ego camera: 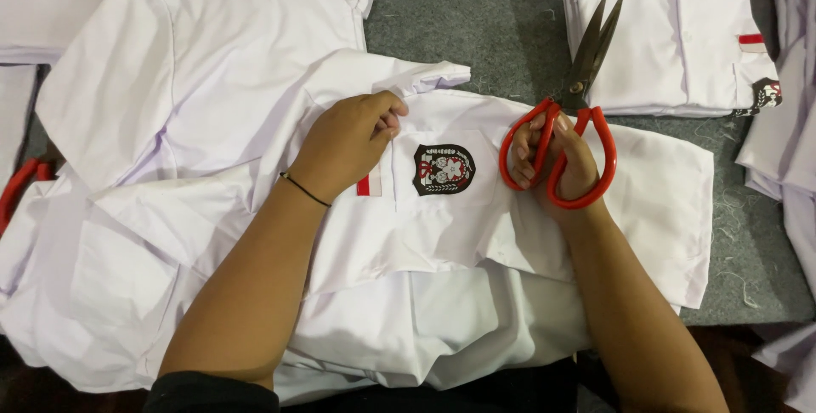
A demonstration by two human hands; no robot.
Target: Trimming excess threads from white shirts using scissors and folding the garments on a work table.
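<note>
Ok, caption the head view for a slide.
Left hand pinches a white shirt by its badge; right hand holds red scissors.

The desk (484,31) is covered with a grey, felt-like cloth, with loose thread scraps scattered along its right side. White shirts lie all over it. A folded white shirt (671,31) with a red strip and a dark badge on its pocket sits at the far right. A spread-out shirt (212,48) fills the far left, and a heap of white shirts (408,328) covers the near edge. More white cloth (786,132) hangs in at the right border.
</note>
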